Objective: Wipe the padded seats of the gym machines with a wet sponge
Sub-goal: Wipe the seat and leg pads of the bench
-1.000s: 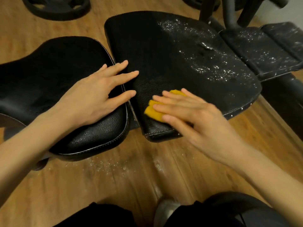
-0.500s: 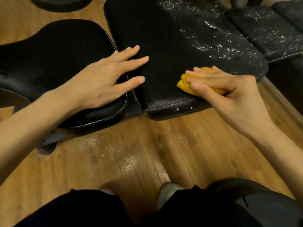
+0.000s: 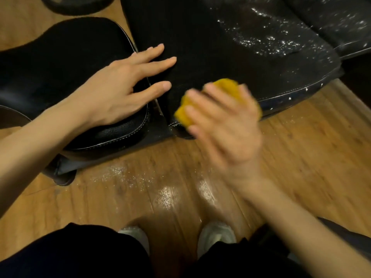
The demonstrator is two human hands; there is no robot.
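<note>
- Wooden plank floor [image 3: 301,157] filled the lower frame, streaked with wet patches and white flecks ahead of the person's pale shoes [image 3: 215,235].
- Right hand [image 3: 224,125], blurred at centre, had its fingers curled over the yellow sponge [image 3: 185,112], gripping it at the near edge of the large black pad [image 3: 210,57].
- Remaining white specks [image 3: 271,41] lay up and right of the sponge; the right hand was judged nearer.
- Left hand [image 3: 120,91] rested flat, fingers spread, bridging the smaller seat [image 3: 50,63] and the large pad.
- Weight plate [image 3: 80,5] lay upper left.
</note>
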